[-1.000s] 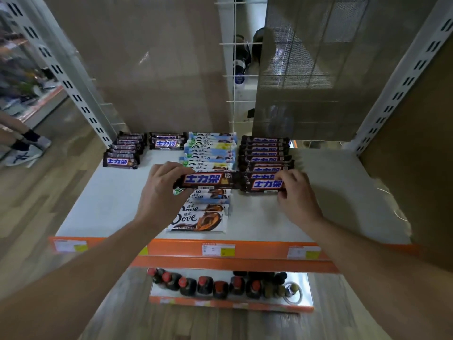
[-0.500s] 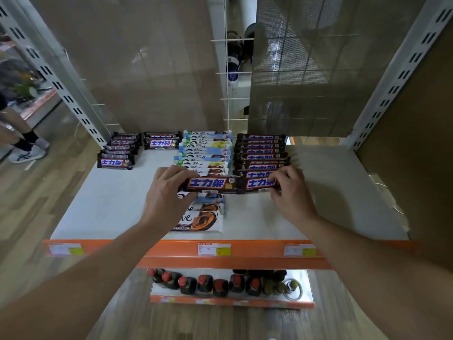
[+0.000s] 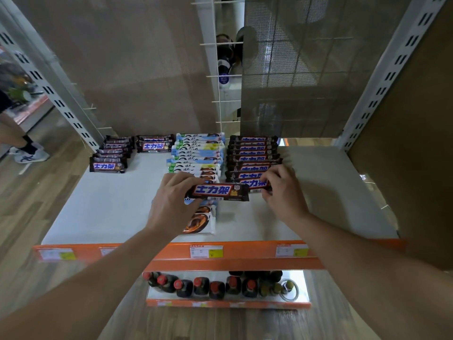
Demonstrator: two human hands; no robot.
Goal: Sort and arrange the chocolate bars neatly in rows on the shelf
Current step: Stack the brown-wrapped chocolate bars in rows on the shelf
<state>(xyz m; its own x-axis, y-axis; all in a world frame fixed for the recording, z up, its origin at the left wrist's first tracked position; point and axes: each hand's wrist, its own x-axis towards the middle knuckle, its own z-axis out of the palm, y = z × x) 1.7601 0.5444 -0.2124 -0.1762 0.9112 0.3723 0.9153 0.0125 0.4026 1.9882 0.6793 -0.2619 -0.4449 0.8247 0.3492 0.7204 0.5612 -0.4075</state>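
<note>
Shelf (image 3: 98, 212) is my landmark — a pale board with an orange front lip carrying price tags (image 3: 206, 251). Over its middle my left hand (image 3: 171, 202) grasps a brown chocolate bar (image 3: 218, 192) by its left end, holding it level above the board, lettering facing up. My right hand (image 3: 282, 192) pinches the right end of the front bar (image 3: 253, 184) in the brown row (image 3: 252, 155), which runs from there to the shelf's back, right of centre. The held bar's right end overlaps that front bar; I cannot tell whether they touch. Just left of the brown row, a row of white-and-blue bars (image 3: 196, 153) runs from the back toward the front, passing under my left hand, its nearest pack (image 3: 199, 222) short of the lip. At the shelf's back left sit two shorter brown stacks (image 3: 110, 155) — one at the corner, the other beside the white row. Below the shelf's lip, a lower tray holds dark bottles (image 3: 208, 288) with red caps
</note>
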